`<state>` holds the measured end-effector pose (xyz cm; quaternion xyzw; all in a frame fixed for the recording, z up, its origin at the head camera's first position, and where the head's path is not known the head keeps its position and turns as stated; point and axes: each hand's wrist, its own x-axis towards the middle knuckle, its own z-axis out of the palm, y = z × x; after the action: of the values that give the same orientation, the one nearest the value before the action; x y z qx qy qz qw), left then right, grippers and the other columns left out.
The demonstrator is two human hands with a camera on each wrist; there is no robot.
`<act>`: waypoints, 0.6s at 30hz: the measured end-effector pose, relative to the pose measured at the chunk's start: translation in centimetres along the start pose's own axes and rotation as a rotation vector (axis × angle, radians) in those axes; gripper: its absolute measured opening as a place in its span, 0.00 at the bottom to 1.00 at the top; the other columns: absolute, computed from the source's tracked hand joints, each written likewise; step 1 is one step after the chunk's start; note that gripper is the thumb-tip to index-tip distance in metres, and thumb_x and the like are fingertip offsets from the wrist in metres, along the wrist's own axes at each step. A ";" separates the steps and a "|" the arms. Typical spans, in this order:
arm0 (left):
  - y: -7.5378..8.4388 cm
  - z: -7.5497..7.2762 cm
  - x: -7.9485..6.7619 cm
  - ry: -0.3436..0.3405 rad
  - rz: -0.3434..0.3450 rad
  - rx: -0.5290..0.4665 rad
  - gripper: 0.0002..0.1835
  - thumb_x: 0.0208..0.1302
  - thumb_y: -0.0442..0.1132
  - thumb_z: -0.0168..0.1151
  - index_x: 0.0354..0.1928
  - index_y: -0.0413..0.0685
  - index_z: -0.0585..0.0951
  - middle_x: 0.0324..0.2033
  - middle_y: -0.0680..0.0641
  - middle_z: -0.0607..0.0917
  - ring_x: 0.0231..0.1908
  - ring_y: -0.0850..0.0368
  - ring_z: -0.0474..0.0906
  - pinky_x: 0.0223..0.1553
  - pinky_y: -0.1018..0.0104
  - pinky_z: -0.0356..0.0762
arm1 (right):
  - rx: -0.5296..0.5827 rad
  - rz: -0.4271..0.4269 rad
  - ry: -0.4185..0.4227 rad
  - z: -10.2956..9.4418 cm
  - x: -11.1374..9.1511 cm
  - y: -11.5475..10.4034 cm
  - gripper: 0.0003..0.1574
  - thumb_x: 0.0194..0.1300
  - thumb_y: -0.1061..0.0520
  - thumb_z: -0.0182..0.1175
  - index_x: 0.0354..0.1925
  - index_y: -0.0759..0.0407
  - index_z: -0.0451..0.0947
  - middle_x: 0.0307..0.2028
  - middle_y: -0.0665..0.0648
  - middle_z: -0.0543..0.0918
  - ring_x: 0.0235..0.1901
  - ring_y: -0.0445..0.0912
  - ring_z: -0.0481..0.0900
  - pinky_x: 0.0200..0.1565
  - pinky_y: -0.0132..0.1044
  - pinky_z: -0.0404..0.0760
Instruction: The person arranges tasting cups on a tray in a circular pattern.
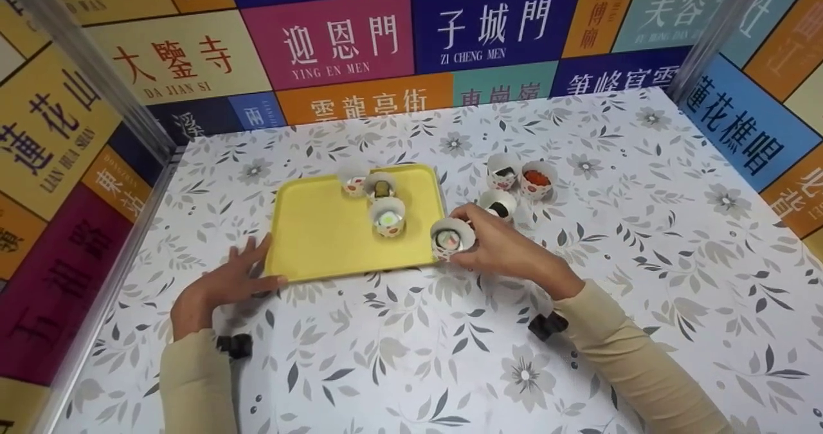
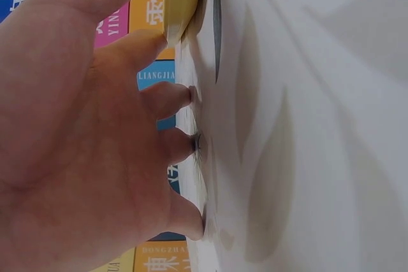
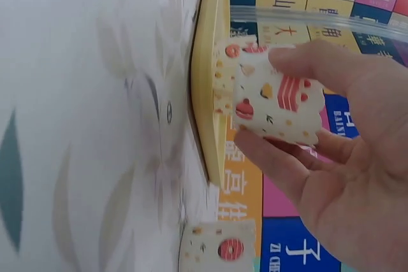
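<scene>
My right hand point(image 1: 505, 244) pinches a white paper cup point(image 1: 452, 236) between thumb and fingers, at the right front corner of a yellow tray point(image 1: 321, 228). The cup is printed with red cakes, and a pale pink-and-white piece shows inside it. In the right wrist view the held cup point(image 3: 277, 97) appears beside the tray's edge and overlaps another cup behind. At the tray's left front corner, my left hand point(image 1: 228, 283) spreads its fingers, with thumb and index finger at the rim. Its other fingertips point(image 2: 182, 144) come down by the tabletop.
On the tray stand a cup point(image 1: 353, 183) with red-and-white contents, one with a brownish piece point(image 1: 382, 189), and one with a white-and-green piece point(image 1: 388, 219). Right of the tray are a cup with orange-red contents point(image 1: 537, 180) and two with dark contents point(image 1: 502, 171). Patterned panels border the table.
</scene>
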<state>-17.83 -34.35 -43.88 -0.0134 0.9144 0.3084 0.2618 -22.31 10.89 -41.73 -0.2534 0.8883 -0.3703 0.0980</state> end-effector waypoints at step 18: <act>0.0 -0.2 -0.4 -0.001 0.045 0.008 0.58 0.62 0.66 0.63 0.80 0.61 0.35 0.78 0.38 0.27 0.74 0.30 0.14 0.68 0.22 0.23 | 0.015 0.028 0.100 4.1 1.4 -3.6 0.40 0.53 0.59 0.74 0.63 0.57 0.72 0.54 0.62 0.77 0.52 0.55 0.77 0.59 0.51 0.78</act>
<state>-17.57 -34.49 -43.56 0.0085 0.9156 0.3106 0.2552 -20.65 5.54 -42.08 -0.2216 0.8926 -0.3879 0.0607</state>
